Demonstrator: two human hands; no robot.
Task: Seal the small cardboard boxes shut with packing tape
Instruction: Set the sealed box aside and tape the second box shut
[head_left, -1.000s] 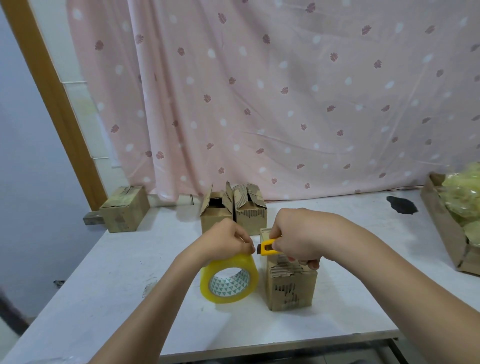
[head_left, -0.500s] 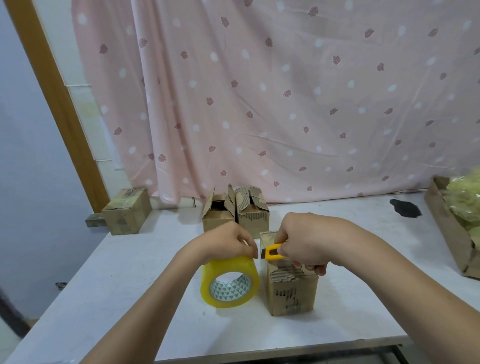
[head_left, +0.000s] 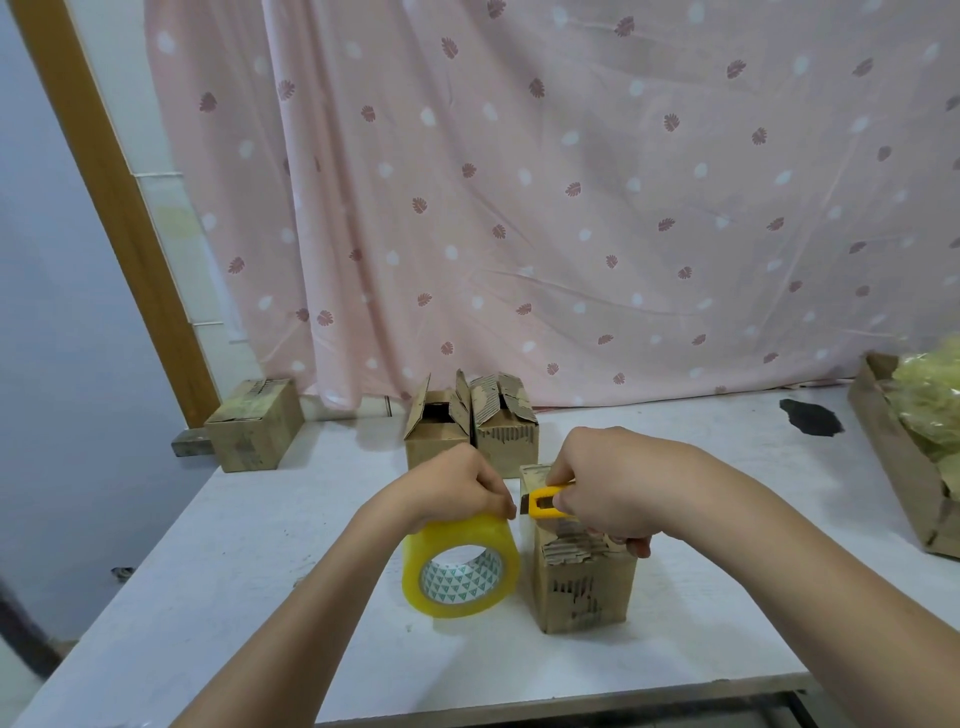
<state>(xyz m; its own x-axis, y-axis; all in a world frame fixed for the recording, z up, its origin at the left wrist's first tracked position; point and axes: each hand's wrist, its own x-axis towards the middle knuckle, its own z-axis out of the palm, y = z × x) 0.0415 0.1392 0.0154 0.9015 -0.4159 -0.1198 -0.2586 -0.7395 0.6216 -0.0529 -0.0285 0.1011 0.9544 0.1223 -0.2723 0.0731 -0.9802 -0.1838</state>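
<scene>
Both hands work (tape roll (head_left: 461, 567), cutter (head_left: 545, 503)).

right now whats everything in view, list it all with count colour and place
near box: one, brown, table front, under right hand
tape roll: one, yellow, left of near box, on edge
cutter: one, yellow, over near box's left edge
open boxes: two, brown, side by side behind the hands
far box: one, brown, far left
tray: one, brown, right edge, holding pale yellow material
table: one, white
curtain: one, pink, spotted, behind
left hand: grips tape roll
right hand: holds cutter
</scene>
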